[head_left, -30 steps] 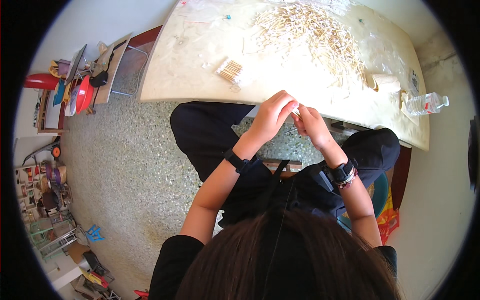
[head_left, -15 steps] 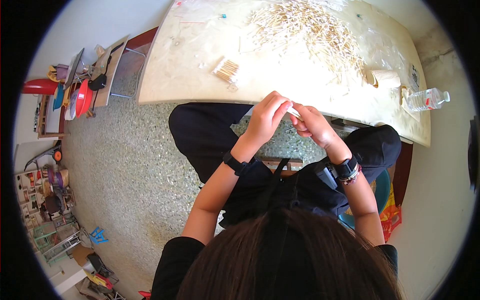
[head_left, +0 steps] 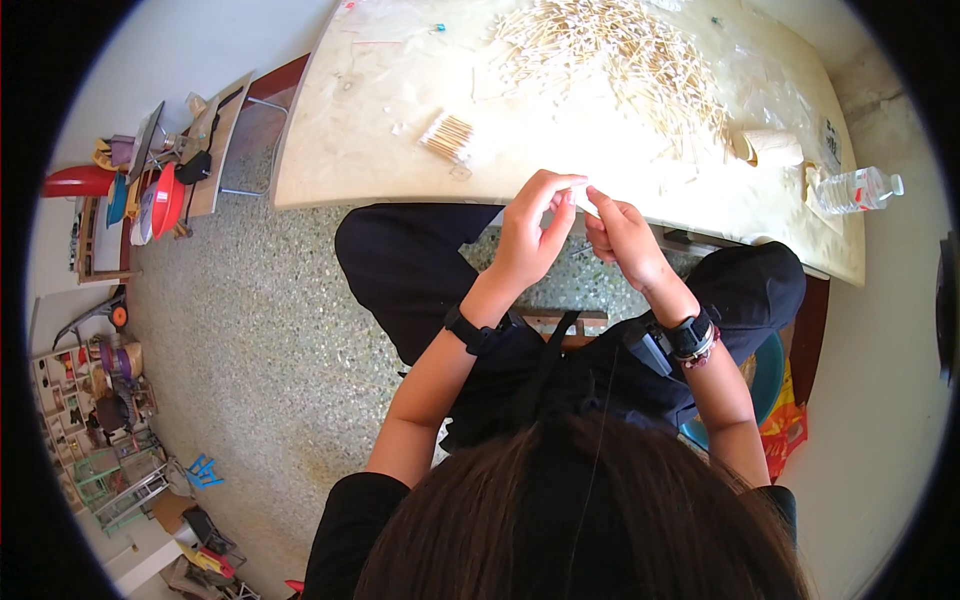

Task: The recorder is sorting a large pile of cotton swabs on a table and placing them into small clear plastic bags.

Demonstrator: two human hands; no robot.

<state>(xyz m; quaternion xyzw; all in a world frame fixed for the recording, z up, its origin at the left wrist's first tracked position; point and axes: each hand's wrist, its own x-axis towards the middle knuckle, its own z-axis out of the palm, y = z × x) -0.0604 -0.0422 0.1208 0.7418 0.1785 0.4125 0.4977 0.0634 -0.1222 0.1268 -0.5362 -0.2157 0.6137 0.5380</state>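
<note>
Just in front of the table's near edge, my left hand and my right hand are raised close together, fingertips almost meeting. Pale cotton swabs show only in part at the curled fingers of my right hand. My left thumb and fingers bend towards each other beside them; whatever is between them is too small to name. Beyond my left hand a small bundle of cotton swabs lies on the pale table. A large loose heap of cotton swabs spreads across the far side.
At the table's right are a brown paper roll, clear plastic film and a clear bottle lying tilted. A teal tub stands by my right leg. Shelves, a blue stool and basins line the left side.
My hands have drawn slightly apart, and my left fingers have straightened and lifted. The pale swabs at my right hand show less. The bundle on the table stays put.
</note>
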